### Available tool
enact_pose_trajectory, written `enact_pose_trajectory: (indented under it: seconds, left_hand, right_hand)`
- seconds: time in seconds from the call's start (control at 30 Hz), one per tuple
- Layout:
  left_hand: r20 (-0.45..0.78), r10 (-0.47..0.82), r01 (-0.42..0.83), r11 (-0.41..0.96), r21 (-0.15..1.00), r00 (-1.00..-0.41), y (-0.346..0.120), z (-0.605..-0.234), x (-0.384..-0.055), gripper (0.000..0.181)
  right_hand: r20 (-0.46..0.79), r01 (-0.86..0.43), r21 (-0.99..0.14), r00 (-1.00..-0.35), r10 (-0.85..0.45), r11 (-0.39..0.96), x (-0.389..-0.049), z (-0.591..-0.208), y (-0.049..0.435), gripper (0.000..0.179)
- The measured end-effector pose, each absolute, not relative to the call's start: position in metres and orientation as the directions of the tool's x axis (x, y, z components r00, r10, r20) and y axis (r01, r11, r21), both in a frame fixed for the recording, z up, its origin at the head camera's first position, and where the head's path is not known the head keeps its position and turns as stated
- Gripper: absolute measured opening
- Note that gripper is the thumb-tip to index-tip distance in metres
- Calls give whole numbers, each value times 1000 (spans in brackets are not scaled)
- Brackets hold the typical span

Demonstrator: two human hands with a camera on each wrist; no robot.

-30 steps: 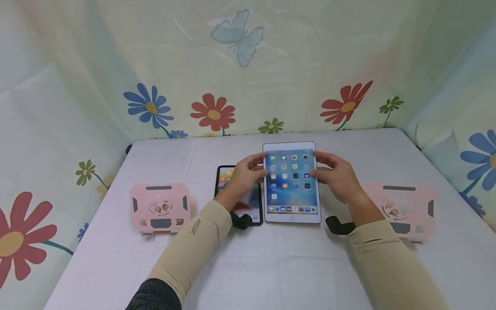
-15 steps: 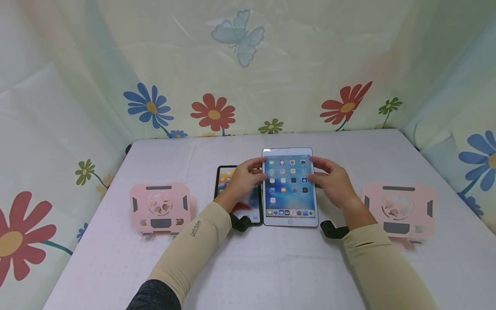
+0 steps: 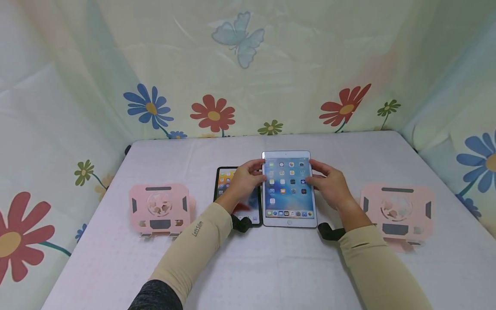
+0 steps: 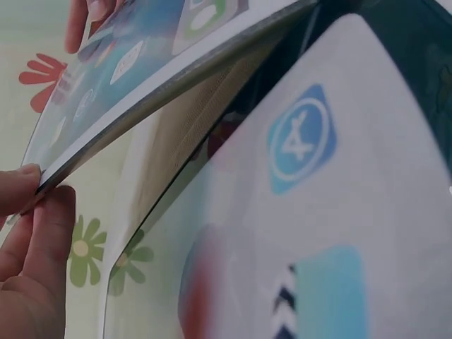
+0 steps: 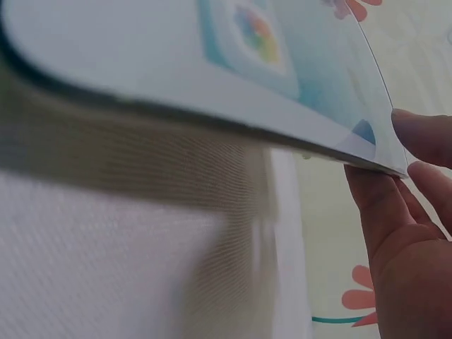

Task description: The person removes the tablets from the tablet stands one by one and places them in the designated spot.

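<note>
A white tablet [image 3: 288,193] with a lit screen of app icons is held between both hands. At its left edge my left hand [image 3: 245,178] pinches it, thumb on the front and fingers beneath, as the left wrist view shows. On the opposite edge my right hand [image 3: 329,183] pinches it likewise; in the right wrist view a shadowed gap shows between the tablet and the table. Close beside it on the left, a black-framed tablet [image 3: 255,206] with a lit screen lies on the table, partly hidden by my left hand and forearm.
A pink stand [image 3: 139,215] with grey pads and a round cut-out stands on the left of the white-covered table [image 3: 271,275]. Another pink stand [image 3: 418,215] is on the right, partly behind my right forearm. Flowered curtain [image 3: 290,64] closes off the back and sides.
The white tablet has come nearer to me and slightly left, closer alongside the black-framed one. My right hand has shifted left with it; my left hand has barely moved.
</note>
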State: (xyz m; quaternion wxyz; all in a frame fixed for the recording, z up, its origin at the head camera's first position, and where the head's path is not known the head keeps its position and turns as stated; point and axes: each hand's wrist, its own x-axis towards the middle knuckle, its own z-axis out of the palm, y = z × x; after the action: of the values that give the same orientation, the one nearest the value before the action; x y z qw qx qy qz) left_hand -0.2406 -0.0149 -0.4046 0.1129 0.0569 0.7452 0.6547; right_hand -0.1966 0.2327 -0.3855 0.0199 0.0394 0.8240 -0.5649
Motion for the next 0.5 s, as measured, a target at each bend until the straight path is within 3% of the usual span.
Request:
enact_pose_trajectory:
  seconds: [0.5]
  left_hand:
    - [-84, 220, -30, 237, 971, -972, -18, -402, -239, 50]
  right_hand:
    - [-70, 73, -884, -997, 23, 461, -196, -388, 227, 67]
